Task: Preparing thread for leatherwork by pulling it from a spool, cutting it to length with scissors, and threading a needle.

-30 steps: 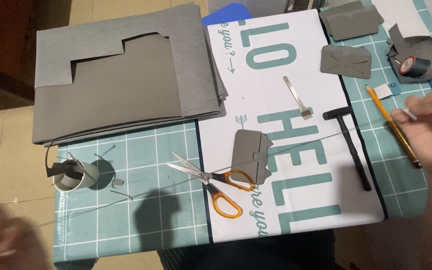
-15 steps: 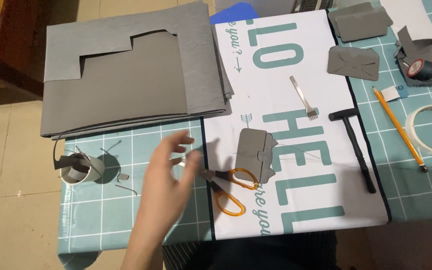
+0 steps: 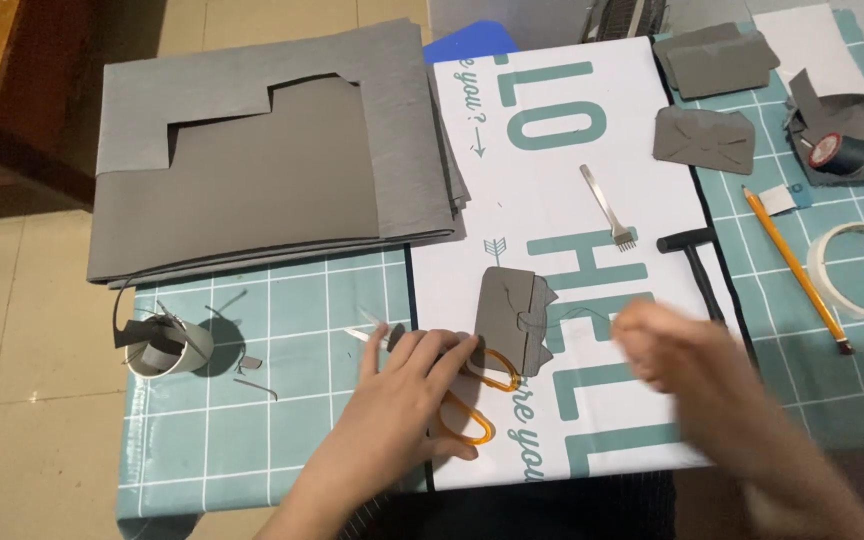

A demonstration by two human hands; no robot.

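My left hand (image 3: 414,385) lies flat over the orange-handled scissors (image 3: 477,428), fingers spread across their blades and upper handle, fingertips touching the edge of a small grey leather piece (image 3: 512,315) on the white printed mat (image 3: 572,250). My right hand (image 3: 687,360) is blurred just right of that piece, low over the mat; I cannot tell whether it holds anything. A thin thread seems to run from the piece toward it.
Large grey sheets (image 3: 262,170) are stacked at back left. A small cup of scraps (image 3: 167,345) stands at left. A pronged chisel (image 3: 607,208), black hammer (image 3: 697,265), pencil (image 3: 797,270), tape roll (image 3: 862,270) and grey cut pieces (image 3: 707,140) lie to the right.
My left hand has come in from the lower left and settled on the scissors. My right hand has swung from the right edge in toward the grey leather piece.
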